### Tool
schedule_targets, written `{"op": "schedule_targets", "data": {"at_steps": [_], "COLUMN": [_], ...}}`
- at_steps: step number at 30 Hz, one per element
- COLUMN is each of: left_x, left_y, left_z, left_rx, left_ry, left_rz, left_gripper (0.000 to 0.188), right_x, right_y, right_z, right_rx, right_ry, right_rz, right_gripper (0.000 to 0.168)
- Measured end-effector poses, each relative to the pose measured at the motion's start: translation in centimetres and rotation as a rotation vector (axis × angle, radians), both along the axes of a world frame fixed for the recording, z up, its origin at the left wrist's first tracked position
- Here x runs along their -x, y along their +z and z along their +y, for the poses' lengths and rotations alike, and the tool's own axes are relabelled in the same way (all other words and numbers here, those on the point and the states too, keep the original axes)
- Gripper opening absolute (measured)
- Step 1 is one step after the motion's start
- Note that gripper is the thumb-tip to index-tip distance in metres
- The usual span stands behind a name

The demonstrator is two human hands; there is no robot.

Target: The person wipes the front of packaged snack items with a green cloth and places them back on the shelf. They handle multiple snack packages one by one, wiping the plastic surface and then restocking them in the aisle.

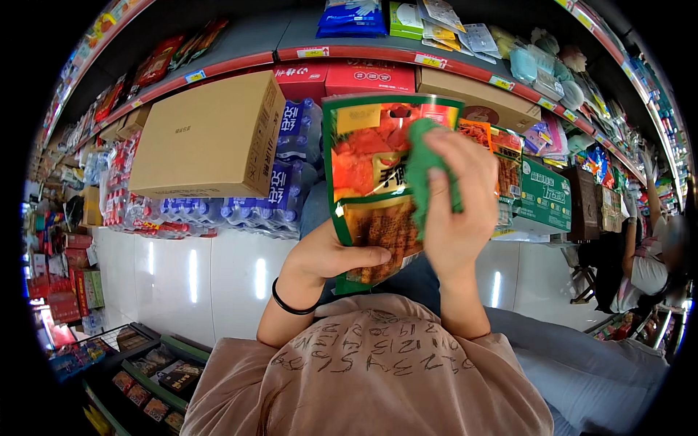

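Observation:
My left hand (332,258) grips the lower left side of a green-edged plastic food packet (361,163), its thumb across the front. Through the lower part of the packet brown food pieces show. With my right hand (463,196) I hold a green cloth (428,163) against the packet's right side, and the cloth hides part of the printing. Behind my right hand, more food packets (504,158) of a similar kind stand upright, partly covered by it.
A closed cardboard box (204,136) rests on shrink-wrapped bottle packs (262,210) at left. Ahead runs a shelf with a red price rail (371,54). A green carton (542,193) stands at right. A person (643,267) sits farther right; grey trousers (583,354) extend at lower right.

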State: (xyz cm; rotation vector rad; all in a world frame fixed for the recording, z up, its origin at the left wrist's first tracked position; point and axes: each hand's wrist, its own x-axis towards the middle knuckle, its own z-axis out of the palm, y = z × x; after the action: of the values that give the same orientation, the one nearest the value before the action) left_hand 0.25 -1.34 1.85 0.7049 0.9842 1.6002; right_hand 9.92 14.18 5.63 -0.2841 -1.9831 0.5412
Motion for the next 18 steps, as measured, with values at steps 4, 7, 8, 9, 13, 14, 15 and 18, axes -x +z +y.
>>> {"op": "schedule_targets", "data": {"at_steps": [4, 7, 8, 9, 13, 14, 15, 18], "left_x": [0.4, 0.6, 0.7, 0.8, 1.0, 1.0, 1.0, 1.3], "left_y": [0.1, -0.5, -0.5, -0.7, -1.2, -1.2, -1.2, -1.4], "left_z": [-0.3, -0.1, 0.2, 0.3, 1.0, 1.2, 1.4, 1.7], "left_rx": [0.007, -0.040, -0.042, -0.027, 0.007, 0.010, 0.013, 0.050], "left_ry": [0.007, 0.052, 0.060, 0.047, 0.020, 0.020, 0.027, 0.039], "left_rz": [-0.066, -0.135, -0.160, -0.155, -0.151, -0.154, -0.148, -0.118], "left_gripper": [0.064, 0.067, 0.067, 0.066, 0.064, 0.064, 0.064, 0.062], "right_x": [-0.9, -1.9, -2.3, -2.5, -2.5, -2.3, -2.2, -1.4], "right_y": [-2.2, -3.8, -4.3, -4.9, -5.0, -4.1, -3.7, -2.7], "right_z": [3.6, 5.0, 5.5, 5.7, 5.0, 4.3, 3.9, 3.4], "right_rx": [0.696, 1.252, 1.370, 1.491, 1.605, 1.572, 1.500, 1.329], "right_ry": [0.108, 0.403, 0.500, 0.598, 0.994, 0.855, 0.768, 0.521], "right_rz": [0.038, 0.330, 0.395, 0.463, 0.514, 0.488, 0.450, 0.366], "right_gripper": [0.026, 0.033, 0.035, 0.038, 0.042, 0.040, 0.040, 0.039]}}
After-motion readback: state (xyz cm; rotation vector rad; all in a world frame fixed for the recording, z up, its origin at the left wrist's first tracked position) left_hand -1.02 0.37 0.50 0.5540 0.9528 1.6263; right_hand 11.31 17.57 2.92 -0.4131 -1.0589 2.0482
